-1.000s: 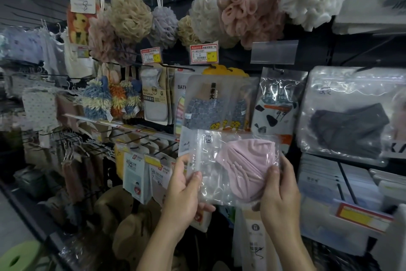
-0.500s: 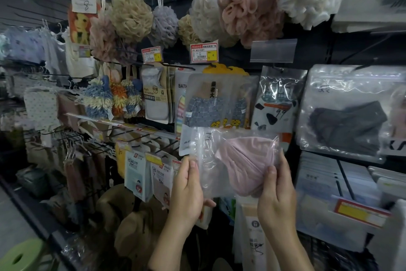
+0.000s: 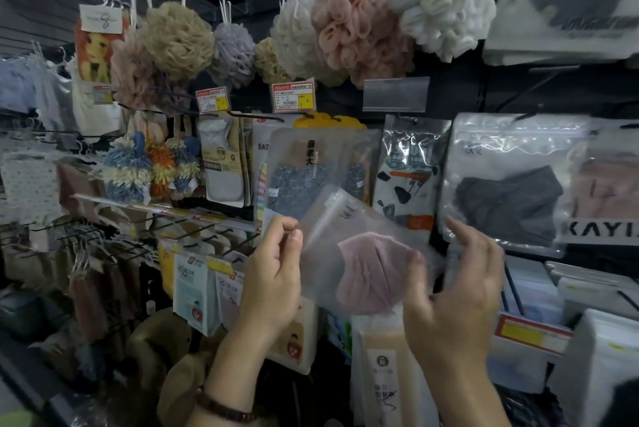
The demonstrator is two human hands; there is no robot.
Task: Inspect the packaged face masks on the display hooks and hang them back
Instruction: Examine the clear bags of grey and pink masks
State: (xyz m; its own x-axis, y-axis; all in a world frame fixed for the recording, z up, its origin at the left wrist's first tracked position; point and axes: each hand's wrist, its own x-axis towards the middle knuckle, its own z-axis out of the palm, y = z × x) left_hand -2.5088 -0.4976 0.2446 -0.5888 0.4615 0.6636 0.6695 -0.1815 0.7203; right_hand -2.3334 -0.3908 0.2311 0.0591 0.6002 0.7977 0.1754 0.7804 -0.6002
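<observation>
Pink fabric shows through the clear mask packet, which sits at the centre of the frame, tilted with one corner uppermost, in front of a bath towel pack and off any hook. The left hand pinches the packet's left edge between thumb and forefinger, with the other fingers curled behind. The right hand, just right of centre, has loosely bent, spread fingers. It is blurred, so whether its thumb touches the packet's lower right corner cannot be told. At the right of the frame a grey mask packet hangs on its display hook. The inspection of the pink packet appears to be under way, and it has not yet been hung back. The frame does not show how many other packets are left to check.
</observation>
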